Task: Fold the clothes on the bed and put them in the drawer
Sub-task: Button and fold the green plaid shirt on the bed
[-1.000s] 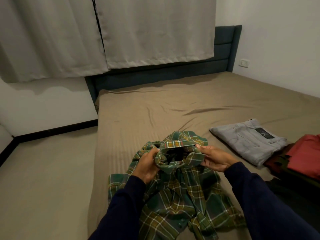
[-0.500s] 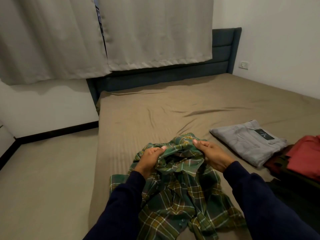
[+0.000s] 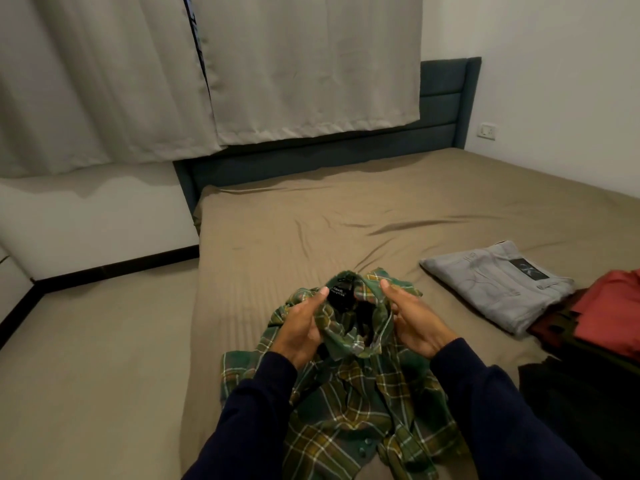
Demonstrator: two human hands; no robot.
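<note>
Both hands grip the plaid shirt (image 3: 346, 393) at its collar, left hand (image 3: 299, 327) and right hand (image 3: 412, 323) with fingers tucked under cloth, hidden. Its lower hem runs out of view. Since a moment ago the collar has turned, baring a black label (image 3: 341, 294). Palms face inward above the bed (image 3: 277, 244).

Pale grey pleated curtains (image 3: 242, 74) fill the upper left of the frame above a dark blue padded headboard (image 3: 446, 109). A white wall socket (image 3: 486, 130) sits at upper right; beige floor (image 3: 93, 368) spreads lower left.
</note>
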